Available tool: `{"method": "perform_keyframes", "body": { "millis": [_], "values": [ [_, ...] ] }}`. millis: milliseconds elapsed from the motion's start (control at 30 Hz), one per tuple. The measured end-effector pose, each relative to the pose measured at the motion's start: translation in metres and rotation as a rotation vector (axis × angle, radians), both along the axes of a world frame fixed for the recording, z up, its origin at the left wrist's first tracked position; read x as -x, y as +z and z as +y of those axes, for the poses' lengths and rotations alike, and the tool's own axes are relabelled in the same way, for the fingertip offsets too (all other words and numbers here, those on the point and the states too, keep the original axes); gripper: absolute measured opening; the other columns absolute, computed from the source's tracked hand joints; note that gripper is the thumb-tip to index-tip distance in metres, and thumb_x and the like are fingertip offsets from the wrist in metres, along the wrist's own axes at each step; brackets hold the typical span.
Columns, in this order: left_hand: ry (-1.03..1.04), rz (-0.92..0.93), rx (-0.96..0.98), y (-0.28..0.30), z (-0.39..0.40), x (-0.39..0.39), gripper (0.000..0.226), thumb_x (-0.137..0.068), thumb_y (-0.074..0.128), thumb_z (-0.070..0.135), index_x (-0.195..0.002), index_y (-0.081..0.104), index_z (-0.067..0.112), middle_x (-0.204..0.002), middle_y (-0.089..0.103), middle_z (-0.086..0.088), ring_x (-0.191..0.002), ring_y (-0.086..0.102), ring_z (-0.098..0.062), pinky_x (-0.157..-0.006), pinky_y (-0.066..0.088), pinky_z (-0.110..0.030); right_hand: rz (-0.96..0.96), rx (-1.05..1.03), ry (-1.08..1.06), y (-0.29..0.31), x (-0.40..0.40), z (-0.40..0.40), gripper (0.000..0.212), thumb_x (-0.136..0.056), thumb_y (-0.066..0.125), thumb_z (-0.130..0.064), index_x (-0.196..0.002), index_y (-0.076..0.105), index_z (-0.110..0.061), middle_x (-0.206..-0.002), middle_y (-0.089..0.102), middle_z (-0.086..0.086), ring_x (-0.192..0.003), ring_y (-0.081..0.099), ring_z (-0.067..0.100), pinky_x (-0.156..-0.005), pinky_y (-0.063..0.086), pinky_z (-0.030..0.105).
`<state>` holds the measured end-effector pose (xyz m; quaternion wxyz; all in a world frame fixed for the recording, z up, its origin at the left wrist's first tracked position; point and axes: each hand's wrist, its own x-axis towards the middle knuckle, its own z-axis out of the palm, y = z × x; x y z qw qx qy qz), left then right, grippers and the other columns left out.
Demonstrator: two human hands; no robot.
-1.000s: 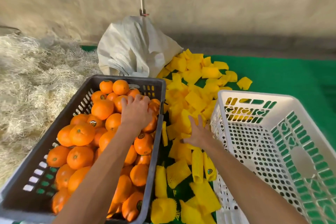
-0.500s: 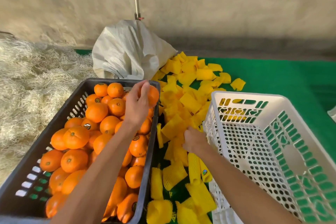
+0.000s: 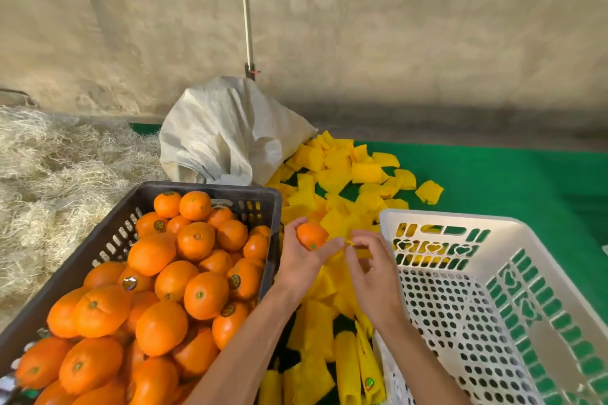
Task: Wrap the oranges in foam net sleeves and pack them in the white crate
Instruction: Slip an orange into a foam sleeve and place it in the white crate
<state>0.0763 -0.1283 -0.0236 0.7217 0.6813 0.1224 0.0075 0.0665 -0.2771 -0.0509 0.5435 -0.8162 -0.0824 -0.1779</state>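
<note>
Meanwhile left hand (image 3: 297, 265) grips orange (image 3: 311, 235), right hand (image 3: 373, 268) fingers pinching sleeve (image 3: 350, 245) between crates.

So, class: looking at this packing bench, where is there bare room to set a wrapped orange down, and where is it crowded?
Free: the white crate, whose perforated floor is bare, and the green mat beyond it, right of the yellow foam sleeves. Crowded: the dark crate, heaped with oranges, and the gap between the crates, filled with sleeves and both hands.
</note>
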Motion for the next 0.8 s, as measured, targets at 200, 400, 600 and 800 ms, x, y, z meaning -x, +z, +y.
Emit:
{"method": "perform_keyframes", "body": {
  "millis": [200,400,600,800],
  "values": [
    [0.013,-0.038,-0.194,-0.013,0.010,-0.009,0.077,-0.077,0.090,0.018,-0.136,0.042,0.035,-0.119,0.051,0.006,-0.100,0.059,-0.015,-0.073,0.053,-0.027,0.088,-0.205,0.017,-0.002,-0.005,0.003,0.010,-0.103,0.060,-0.025,-0.112,0.061,-0.028,-0.103,0.067,-0.014,-0.101,0.066,0.007,-0.087,0.057,0.029],
    [0.075,0.040,-0.043,-0.016,0.016,-0.013,0.071,-0.078,0.088,0.028,-0.134,0.044,0.032,-0.119,0.053,0.003,-0.101,0.061,-0.018,-0.076,0.060,-0.034,0.080,-0.237,0.124,-0.002,0.004,0.003,0.025,-0.108,0.051,-0.018,-0.131,0.056,-0.026,-0.121,0.063,-0.008,-0.112,0.062,0.010,-0.086,0.055,0.021],
    [-0.077,-0.025,-0.134,-0.018,0.006,-0.008,0.071,-0.084,0.083,0.021,-0.139,0.041,0.032,-0.120,0.056,0.004,-0.104,0.059,-0.012,-0.076,0.050,-0.023,0.184,-0.166,0.138,-0.011,0.002,0.005,0.031,-0.101,0.063,-0.018,-0.130,0.059,-0.030,-0.120,0.062,-0.013,-0.114,0.056,-0.006,-0.087,0.045,0.008],
    [-0.160,-0.051,-0.101,-0.019,0.005,-0.008,0.076,-0.085,0.083,0.021,-0.145,0.039,0.038,-0.118,0.059,0.013,-0.104,0.062,-0.007,-0.077,0.053,-0.019,0.100,-0.105,-0.031,-0.016,-0.006,0.005,0.022,-0.104,0.056,-0.021,-0.123,0.064,-0.028,-0.117,0.062,-0.016,-0.096,0.057,-0.009,-0.081,0.043,0.005]
  ]
}}
